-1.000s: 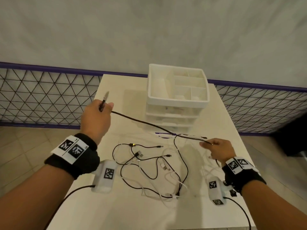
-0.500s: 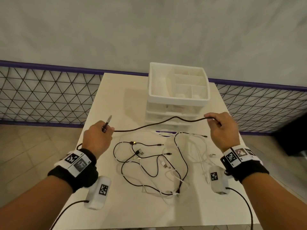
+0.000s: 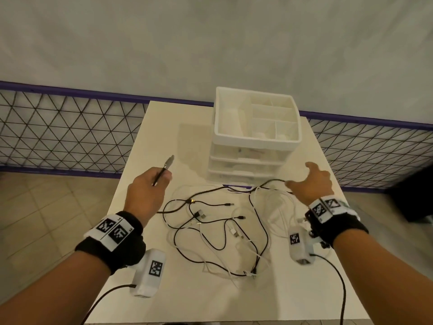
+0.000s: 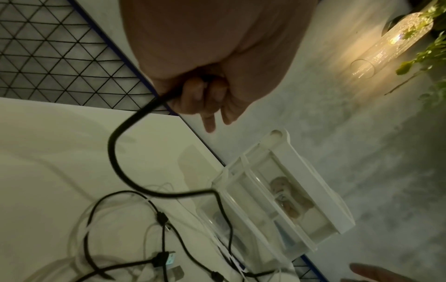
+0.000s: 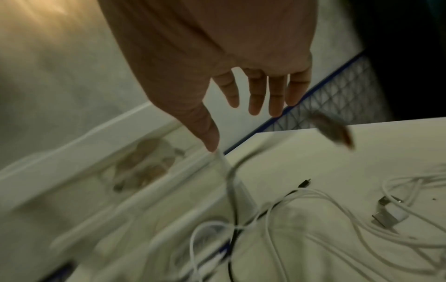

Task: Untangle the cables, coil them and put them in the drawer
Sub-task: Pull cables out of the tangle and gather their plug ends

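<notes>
My left hand (image 3: pixel 157 181) grips one end of a black cable (image 3: pixel 210 191), whose metal plug (image 3: pixel 169 161) sticks out past the knuckles. In the left wrist view the fingers (image 4: pixel 202 95) curl round that cable (image 4: pixel 115 137). My right hand (image 3: pixel 304 178) hovers open with fingers (image 5: pixel 255 95) spread, holding nothing; the cable's other stretch (image 5: pixel 231 181) hangs blurred just below the thumb. A tangle of black and white cables (image 3: pixel 222 233) lies on the white table (image 3: pixel 164 127) between my hands. The white drawer unit (image 3: pixel 255 143) stands at the back, drawers closed.
An open divided tray (image 3: pixel 218 118) tops the drawer unit. A black mesh fence with a purple rail (image 3: pixel 70 127) runs behind the table. White cables with USB plugs (image 5: pixel 386 209) lie at the right. A lit glass lamp (image 4: pixel 386 42) and a plant hang on the wall.
My right hand has opened and let go of the black cable, which has sagged down onto the tangle. The left hand still grips its end.
</notes>
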Demonstrator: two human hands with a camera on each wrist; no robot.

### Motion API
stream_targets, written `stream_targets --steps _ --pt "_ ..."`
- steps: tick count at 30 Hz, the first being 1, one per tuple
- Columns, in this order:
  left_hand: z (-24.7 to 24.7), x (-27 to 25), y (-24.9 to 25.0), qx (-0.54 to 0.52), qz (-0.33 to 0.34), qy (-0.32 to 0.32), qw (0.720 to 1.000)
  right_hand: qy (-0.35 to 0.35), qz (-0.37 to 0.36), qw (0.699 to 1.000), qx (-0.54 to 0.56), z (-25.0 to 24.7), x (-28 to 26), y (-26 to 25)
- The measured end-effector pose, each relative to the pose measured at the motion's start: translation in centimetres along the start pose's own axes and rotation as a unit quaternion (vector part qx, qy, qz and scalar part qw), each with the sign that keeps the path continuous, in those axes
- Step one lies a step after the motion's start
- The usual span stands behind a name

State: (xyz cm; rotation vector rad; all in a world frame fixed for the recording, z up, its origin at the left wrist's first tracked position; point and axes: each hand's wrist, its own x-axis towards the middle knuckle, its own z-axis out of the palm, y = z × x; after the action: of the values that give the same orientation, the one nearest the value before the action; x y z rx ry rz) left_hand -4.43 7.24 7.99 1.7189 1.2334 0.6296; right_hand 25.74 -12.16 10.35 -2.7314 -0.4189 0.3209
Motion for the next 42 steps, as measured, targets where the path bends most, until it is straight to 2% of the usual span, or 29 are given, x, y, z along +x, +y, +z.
stream_targets --steps 2,3,5,7,9,12,16,19,23,25,27,28,30,32,33,35,37,38,40,41,42 --pt "0.4 -0.3 0.8 -0.073 -0.025 -0.035 0.996 0.054 -0.131 0.990 -0.007 2.1 -2.7 -1.1" --pt "0.7 -0.4 1.0 -0.099 -0.040 -0.047 0.993 0.049 -0.211 0.976 0.015 3.6 -4.3 -1.7" --pt "1.1 -0.8 1.3 -0.141 -0.064 -0.066 0.986 -0.062 -0.321 0.945 -0.004 6.9 -7.2 -2.7" --pt "1.4 -1.0 1.4 -0.179 -0.069 -0.088 0.977 -0.187 -0.356 0.913 -0.075 10.2 -9.4 -3.7" --pt "1.6 -1.3 1.5 -0.201 -0.057 -0.116 0.971 -0.225 -0.352 0.892 -0.172 13.1 -10.5 -4.3" --pt "1.5 -1.6 1.5 -0.228 -0.042 -0.127 0.964 -0.187 -0.352 0.882 -0.251 15.1 -10.8 -4.7" --pt "0.4 -1.0 0.8 -0.231 -0.047 -0.053 0.970 -0.140 -0.384 0.899 -0.160 13.8 -9.7 -4.8" --pt "-0.5 0.0 0.3 -0.243 -0.075 -0.013 0.967 -0.084 -0.372 0.922 -0.071 11.6 -8.0 -4.6" --pt "-0.5 0.3 0.6 -0.267 -0.106 -0.027 0.957 -0.116 -0.332 0.915 -0.199 10.0 -8.1 -4.5" --pt "-0.2 0.2 0.8 -0.274 -0.123 -0.028 0.953 -0.101 -0.335 0.922 -0.166 10.2 -9.2 -4.4" --pt "0.0 0.0 1.1 -0.257 -0.146 -0.051 0.954 -0.129 -0.376 0.910 -0.117 11.3 -10.6 -4.6" --pt "0.0 -0.3 1.1 -0.241 -0.163 -0.083 0.953 -0.144 -0.390 0.904 -0.102 12.1 -11.1 -4.8" --pt "0.1 -1.0 1.2 -0.202 -0.198 -0.177 0.943 -0.142 -0.377 0.910 -0.093 13.8 -11.5 -5.3" --pt "0.2 -1.7 1.1 -0.167 -0.221 -0.243 0.930 -0.164 -0.353 0.907 -0.162 15.3 -11.2 -5.9" --pt "0.3 -1.9 0.9 -0.155 -0.226 -0.245 0.930 -0.194 -0.345 0.893 -0.216 15.9 -11.2 -6.1" --pt "0.8 -1.8 0.1 -0.139 -0.234 -0.205 0.940 -0.242 -0.333 0.862 -0.296 16.6 -11.3 -6.1" --pt "1.4 -1.6 -1.1 -0.120 -0.244 -0.158 0.949 -0.235 -0.345 0.854 -0.311 16.9 -11.4 -6.0" --pt "1.7 -1.6 -1.6 -0.112 -0.254 -0.145 0.950 -0.223 -0.346 0.866 -0.284 16.7 -11.4 -6.0" --pt "2.2 -1.6 -2.1 -0.111 -0.278 -0.134 0.945 -0.184 -0.335 0.910 -0.159 15.4 -11.0 -6.2" --pt "2.4 -1.7 -2.1 -0.117 -0.290 -0.137 0.940 -0.167 -0.334 0.925 -0.076 14.5 -10.8 -6.4" --pt "2.6 -1.6 -1.9 -0.125 -0.298 -0.145 0.935 -0.167 -0.338 0.926 0.008 13.8 -10.5 -6.4"
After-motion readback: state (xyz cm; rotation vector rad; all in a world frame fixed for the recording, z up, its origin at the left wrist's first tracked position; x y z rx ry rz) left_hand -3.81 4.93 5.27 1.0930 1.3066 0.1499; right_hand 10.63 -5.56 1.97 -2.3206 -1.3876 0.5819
